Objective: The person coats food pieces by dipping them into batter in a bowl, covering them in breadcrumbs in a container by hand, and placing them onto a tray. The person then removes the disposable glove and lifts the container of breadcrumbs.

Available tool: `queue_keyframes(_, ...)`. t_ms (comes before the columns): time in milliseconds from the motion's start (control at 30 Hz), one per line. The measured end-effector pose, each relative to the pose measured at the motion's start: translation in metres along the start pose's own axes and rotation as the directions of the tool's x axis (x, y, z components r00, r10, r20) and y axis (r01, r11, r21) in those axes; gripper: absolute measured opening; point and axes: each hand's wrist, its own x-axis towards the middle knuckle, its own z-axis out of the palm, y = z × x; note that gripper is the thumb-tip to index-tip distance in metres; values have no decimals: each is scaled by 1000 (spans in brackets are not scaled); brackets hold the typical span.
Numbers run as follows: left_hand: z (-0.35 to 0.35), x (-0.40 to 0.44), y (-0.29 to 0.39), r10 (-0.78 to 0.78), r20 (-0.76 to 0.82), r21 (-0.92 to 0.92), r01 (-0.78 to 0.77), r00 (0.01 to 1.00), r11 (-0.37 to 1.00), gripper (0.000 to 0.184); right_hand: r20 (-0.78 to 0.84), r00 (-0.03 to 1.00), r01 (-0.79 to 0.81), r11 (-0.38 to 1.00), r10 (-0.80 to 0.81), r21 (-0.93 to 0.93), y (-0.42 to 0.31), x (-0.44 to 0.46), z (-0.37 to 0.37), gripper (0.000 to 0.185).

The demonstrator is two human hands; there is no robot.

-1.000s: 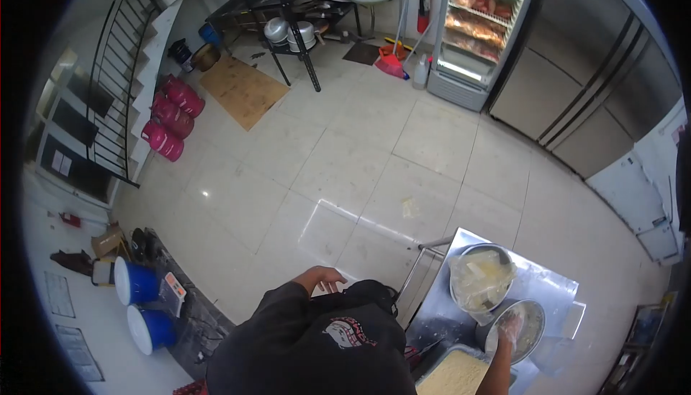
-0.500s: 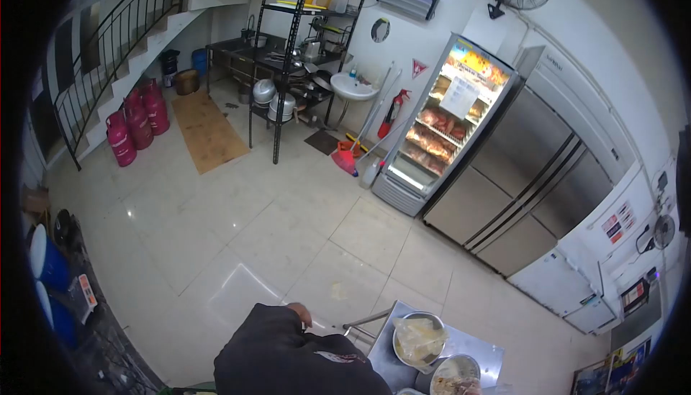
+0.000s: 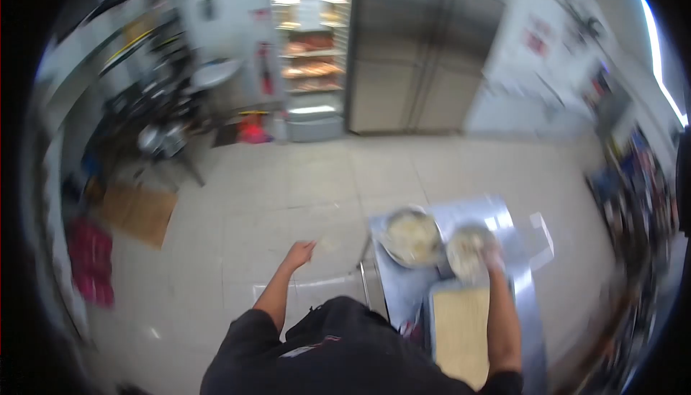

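Note:
My left hand [image 3: 300,254] hangs out over the floor, fingers curled in and nothing visible in them. At the right rim of a round bowl [image 3: 451,260] is my right hand [image 3: 492,255], whitish as if in a thin clear glove. Motion blur smears its fingers, so whether it grips anything is unclear. The bowl's contents look pale and crumbly. To its left stands a larger metal bowl [image 3: 386,248] with a yellowish mass inside. Nearer me, a rectangular tray [image 3: 430,316] bears a flat, pale yellow layer, partly covered by my right forearm.
The bowls and tray stand on a steel table [image 3: 507,224]. Across the tiled floor are a lit display fridge [image 3: 314,125] and a steel refrigerator [image 3: 392,96]. Racks, a sink [image 3: 216,73], a cardboard sheet [image 3: 140,214] and pink gas cylinders [image 3: 91,262] lie left.
My view has swung right and down, bringing the table and tray further into sight. Both forearms now show. The clear plastic bag seen on the larger bowl is no longer distinct.

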Motion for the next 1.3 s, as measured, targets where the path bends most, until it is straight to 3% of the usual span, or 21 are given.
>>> queue_keyframes(33, 9, -16, -20, -249, 211, 85, 236, 945, 968, 41, 54, 994, -94, 994, 91, 62, -7, 1, -2, 35)
queue_keyframes(67, 26, -42, -29, -450, 373, -125, 524, 811, 842, 34, -522, 771, 180, 912, -364, -369, 88, 63, 91, 31)
queue_keyframes(100, 32, -61, -33, -500, 487, -108, 618, 716, 779, 30, -374, 904, 103, 955, -207, -278, 56, 38, 53, 32)
queue_keyframes(133, 36, -82, -41, -559, 576, -77, 721, 596, 689, 27, -246, 961, 76, 976, -126, -202, 21, 16, 14, 34)
queue_keyframes(200, 41, -116, -58, -674, 562, -19, 822, 480, 569, 25, -88, 995, 22, 985, -37, -173, -13, -9, -35, 34)
queue_keyframes(233, 39, -133, -63, -724, 537, 14, 853, 434, 522, 27, -180, 978, 92, 994, -101, -58, 25, 16, -9, 31)
queue_keyframes(300, 38, -161, -76, -801, 464, 22, 899, 379, 438, 29, -226, 968, 118, 993, -109, 27, -12, -16, -50, 23)
queue_keyframes(400, 41, -185, -90, -850, 419, 13, 934, 319, 356, 32, -158, 985, -67, 998, 66, 1, -3, -6, -56, 26)
queue_keyframes(433, 44, -190, -94, -846, 426, 1, 935, 319, 353, 35, -122, 992, 10, 996, -21, -88, 0, -1, -63, 28)
queue_keyframes(533, 49, -193, -80, -829, 418, -68, 923, 371, 379, 36, -46, 999, -23, 963, 11, -268, -15, 11, -71, 23)
queue_keyframes(633, 57, -181, -63, -824, 424, -107, 924, 376, 366, 35, 39, 992, 122, 793, -123, -597, 8, 23, -6, 20)
queue_keyframes(700, 66, -172, -54, -821, 409, -164, 917, 398, 363, 34, 153, 976, 215, 773, -153, -597, 41, 21, 42, 20)
queue_keyframes(767, 67, -166, -48, -833, 360, -229, 905, 420, 358, 34, 267, 964, 135, 854, 5, -503, 4, -1, 35, 21)
queue_keyframes(833, 71, -164, -43, -835, 351, -257, 902, 423, 348, 33, 345, 939, 137, 913, 4, -383, 5, 3, 51, 23)
queue_keyframes(867, 71, -163, -40, -837, 345, -264, 900, 424, 347, 33, 382, 924, 129, 940, 2, -316, 6, 3, 60, 24)
queue_keyframes(967, 77, -153, -32, -811, 413, -193, 910, 414, 366, 34, 406, 892, 284, 946, -200, -157, 11, 8, 69, 27)
queue_keyframes(1000, 77, -148, -30, -798, 437, -170, 909, 416, 381, 34, 424, 891, 153, 987, -161, 55, 21, 11, 71, 26)
queue_keyframes(1067, 75, -135, -24, -784, 461, -128, 905, 417, 406, 36, 450, 886, -106, 894, -114, 435, 33, 13, 66, 25)
queue_keyframes(1167, 70, -116, -15, -764, 464, -110, 885, 448, 453, 37, 402, 915, -331, 491, -42, 806, 0, -5, 7, 19)
queue_keyframes(1267, 65, -105, -15, -782, 421, -114, 882, 460, 458, 34, 482, 859, -494, 537, 175, 684, 25, 0, 7, 33)
queue_keyframes(1300, 63, -105, -14, -777, 428, -104, 879, 462, 466, 34, 416, 881, -451, 670, 226, 590, 35, 4, 15, 30)
